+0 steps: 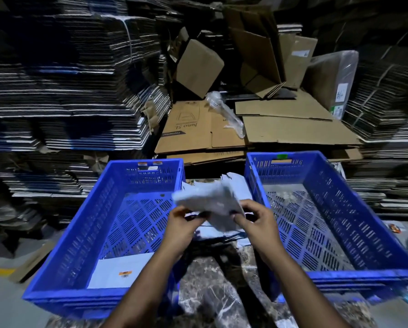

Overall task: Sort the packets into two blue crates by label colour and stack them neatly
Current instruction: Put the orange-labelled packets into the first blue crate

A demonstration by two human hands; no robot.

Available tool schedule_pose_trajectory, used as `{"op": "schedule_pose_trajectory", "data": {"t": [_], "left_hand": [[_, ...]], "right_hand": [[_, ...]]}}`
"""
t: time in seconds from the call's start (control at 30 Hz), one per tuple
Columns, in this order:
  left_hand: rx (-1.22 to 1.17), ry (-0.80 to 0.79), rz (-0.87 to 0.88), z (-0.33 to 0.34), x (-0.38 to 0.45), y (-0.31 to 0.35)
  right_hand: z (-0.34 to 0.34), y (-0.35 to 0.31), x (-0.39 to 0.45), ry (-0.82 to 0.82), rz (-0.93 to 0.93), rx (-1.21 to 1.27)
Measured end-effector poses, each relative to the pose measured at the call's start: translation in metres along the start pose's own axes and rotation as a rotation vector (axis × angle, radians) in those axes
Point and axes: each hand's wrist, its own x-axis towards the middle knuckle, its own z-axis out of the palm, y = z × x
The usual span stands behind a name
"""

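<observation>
Your left hand and right hand both pinch the pale packet with curled fingers, holding it up between the left crate and right crate

tall stacks of flattened dark cardboard sheets flank brown flattened cartons, a crumpled clear plastic wrap lying on them.

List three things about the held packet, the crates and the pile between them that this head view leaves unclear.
- Held packet: label colour unseen; motion blur, label side not showing.
- Packet in left crate: orange label's print too small.
- Pile between crates: count hidden by left hand and right hand.
</observation>
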Motion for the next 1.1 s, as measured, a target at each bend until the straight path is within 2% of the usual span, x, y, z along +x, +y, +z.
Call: {"op": "schedule_pose_trajectory", "data": {"t": [0.1, 0.17, 0.2, 0.27, 0.33, 0.4, 0.47, 0.5, 0.63, 0.93, 1.1], "left_hand": [[-0.245, -0.034, -0.099, -0.007, -0.004, 0.007], [-0.401, -0.111, -0.225, -0.011, -0.008, 0.008], [-0.404, -0.163, -0.245, -0.012, -0.01, 0.008], [-0.326, -0.22, -0.217, -0.011, -0.013, 0.006], [-0.246, -0.191, -0.146, -0.009, -0.014, 0.006], [-0.21, -0.139, -0.099, -0.007, -0.014, 0.007], [-0.178, -0.116, -0.071, -0.008, -0.015, 0.009], [-0.171, -0.115, -0.059, -0.007, -0.015, 0.01], [-0.152, -0.127, -0.024, -0.005, -0.016, 0.012], [-0.097, -0.12, -0.035, -0.014, -0.012, 0.005], [-0.047, -0.027, 0.001, -0.054, -0.01, 0.017]], "right_hand": [[-0.007, 0.001, 0.005, 0.048, 0.006, 0.084], [-0.011, 0.003, 0.007, 0.02, -0.012, 0.058], [-0.011, 0.004, 0.008, 0.002, -0.022, 0.034], [-0.011, 0.003, 0.009, -0.004, -0.032, -0.027], [-0.011, 0.001, 0.009, 0.009, -0.003, -0.004], [-0.011, -0.004, 0.005, -0.016, 0.106, 0.141], [-0.012, -0.011, -0.001, -0.109, 0.219, 0.302], [-0.014, -0.014, -0.005, -0.154, 0.227, 0.303], [-0.015, -0.01, -0.011, -0.188, 0.098, 0.037], [-0.004, -0.002, -0.008, -0.189, 0.096, 0.031], [0.031, 0.006, -0.006, -0.269, 0.093, 0.073]]}}
